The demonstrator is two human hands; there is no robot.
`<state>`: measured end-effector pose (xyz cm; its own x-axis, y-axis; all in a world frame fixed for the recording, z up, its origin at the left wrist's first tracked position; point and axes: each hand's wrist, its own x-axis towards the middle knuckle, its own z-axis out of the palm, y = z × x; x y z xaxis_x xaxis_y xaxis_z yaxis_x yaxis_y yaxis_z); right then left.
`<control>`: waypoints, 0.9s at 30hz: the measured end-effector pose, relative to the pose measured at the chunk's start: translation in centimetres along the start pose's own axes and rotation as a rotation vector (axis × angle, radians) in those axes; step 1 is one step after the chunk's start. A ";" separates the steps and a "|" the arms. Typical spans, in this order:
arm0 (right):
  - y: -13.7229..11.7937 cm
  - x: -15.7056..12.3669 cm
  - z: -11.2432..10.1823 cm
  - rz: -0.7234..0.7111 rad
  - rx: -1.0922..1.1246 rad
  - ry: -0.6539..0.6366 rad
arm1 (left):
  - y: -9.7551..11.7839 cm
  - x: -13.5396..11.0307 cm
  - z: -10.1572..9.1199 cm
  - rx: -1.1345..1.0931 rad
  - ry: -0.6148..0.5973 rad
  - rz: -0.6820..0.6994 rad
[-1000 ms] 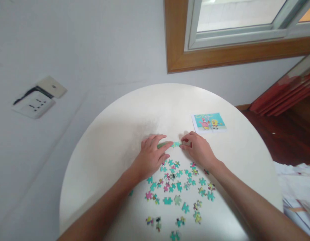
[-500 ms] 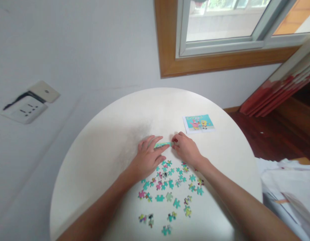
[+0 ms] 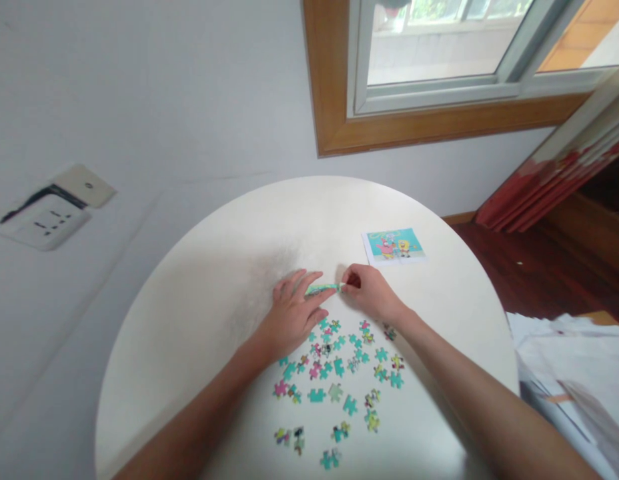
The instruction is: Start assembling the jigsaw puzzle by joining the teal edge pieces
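Observation:
A short joined strip of teal puzzle pieces point(image 3: 323, 289) lies on the round white table point(image 3: 204, 300). My left hand point(image 3: 292, 313) rests flat on the table with its fingers stretched over the strip's left end. My right hand point(image 3: 369, 293) has its fingers curled and pinched at the strip's right end. Several loose teal, pink and yellow puzzle pieces point(image 3: 339, 380) are scattered on the table just below both hands.
A small picture card point(image 3: 393, 245) with cartoon figures lies on the table to the right of my right hand. A wall socket point(image 3: 49, 217) is on the left, a wood-framed window point(image 3: 439, 80) behind the table, and white cloth point(image 3: 569, 373) at the right.
The view has shifted, so table and hands sit a little further left. My right hand has closed in on the strip's right end; my left hand stays on it.

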<state>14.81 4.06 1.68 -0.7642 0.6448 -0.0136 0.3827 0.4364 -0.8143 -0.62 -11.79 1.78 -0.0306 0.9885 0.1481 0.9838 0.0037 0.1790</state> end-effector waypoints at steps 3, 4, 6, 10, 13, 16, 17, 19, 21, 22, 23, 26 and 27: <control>1.0 0.8 -1.0 0.019 0.212 0.060 | 0.0 0.1 0.0 -0.003 0.034 0.010; 1.3 1.0 -1.4 0.038 0.251 0.094 | 0.0 0.2 -0.1 -0.009 0.054 0.008; 1.5 1.2 -2.2 0.068 0.314 0.143 | -0.1 0.3 -0.5 -0.033 0.114 -0.009; 0.6 0.7 -2.6 0.068 0.461 0.143 | -0.9 0.5 -1.7 -0.133 0.287 -0.089; -0.8 -0.2 -1.7 0.067 0.580 0.055 | -1.4 0.3 -2.5 -0.249 0.357 -0.091; -2.3 -1.1 -0.6 0.066 0.665 -0.054 | -1.1 0.1 -3.1 -0.398 0.303 -0.012; -2.7 -1.4 -0.3 0.063 0.691 -0.083 | -0.9 0.0 -3.2 -0.439 0.273 0.020; -3.4 -2.0 0.2 0.053 0.733 -0.124 | -0.2 -0.1 -3.4 -0.489 0.234 0.067; -3.9 -2.4 0.6 0.036 0.755 -0.148 | 0.4 -0.2 -3.4 -0.514 0.224 0.080; -4.0 -2.6 0.7 0.030 0.764 -0.155 | 0.6 -0.3 -3.4 -0.523 0.225 0.073; -4.1 -2.7 0.9 0.027 0.772 -0.160 | 0.8 -0.4 -3.4 -0.532 0.227 0.062; -4.3 -3.0 1.1 0.031 0.796 -0.163 | 0.7 -0.6 -3.8 -0.556 0.210 0.027; -4.2 -3.0 1.1 0.038 0.796 -0.154 | 0.4 -0.8 -4.1 -0.557 0.206 0.018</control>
<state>14.88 -0.37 4.55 -0.8434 0.5310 -0.0821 -0.0300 -0.1991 -0.9795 -0.91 -13.17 5.72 -0.1027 0.9378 0.3315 0.7454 -0.1481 0.6499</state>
